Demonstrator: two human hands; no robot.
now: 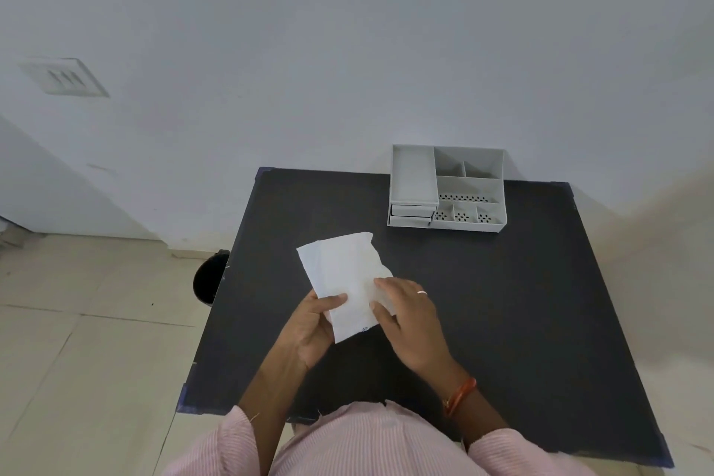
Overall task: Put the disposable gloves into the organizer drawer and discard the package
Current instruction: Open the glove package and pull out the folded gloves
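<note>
A white flat package of gloves (pixel 342 274) is held above the middle of the black table (pixel 502 321). My left hand (pixel 313 325) pinches its lower left edge with the thumb on top. My right hand (pixel 405 317) grips its right side, where a translucent crumpled bit shows under the fingers. The gloves themselves are hidden inside. The grey organizer (pixel 448 187) stands at the table's far edge against the wall, with two small drawers (pixel 411 214) at its front left, both closed or nearly so.
A black bin (pixel 210 276) stands on the tiled floor just left of the table. The organizer's top has several open compartments. A white wall rises behind the table.
</note>
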